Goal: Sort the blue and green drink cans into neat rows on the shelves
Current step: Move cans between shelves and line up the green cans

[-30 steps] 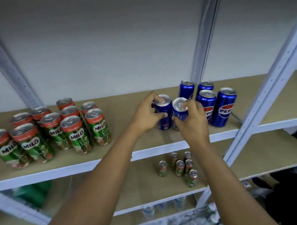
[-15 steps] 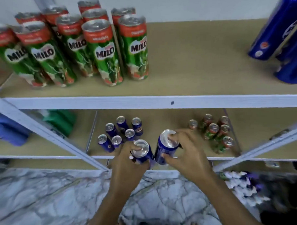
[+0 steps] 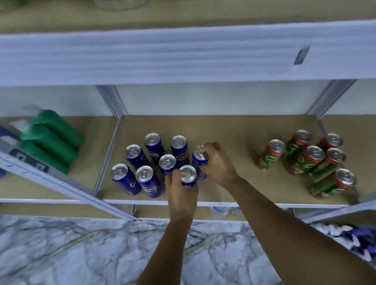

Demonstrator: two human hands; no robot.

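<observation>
On the lower shelf (image 3: 225, 130) several blue cans (image 3: 144, 176) stand in a cluster left of centre. My left hand (image 3: 180, 192) grips one blue can (image 3: 188, 174) near the shelf's front, right beside that cluster. My right hand (image 3: 218, 162) grips a second blue can (image 3: 200, 157) just behind it, fingers curled over its top. Several green and red cans (image 3: 312, 158) stand grouped at the right end of the same shelf.
The white front rail of the upper shelf (image 3: 179, 56) runs across the top of the view. Green packages (image 3: 51, 137) lie in the left bay, behind a slanted metal brace (image 3: 55, 182). Marble floor (image 3: 80, 254) lies below.
Both hands carried their blue cans from the upper shelf down to the lower shelf, beside the blue cluster. My view dropped from the top shelf to the lower one.
</observation>
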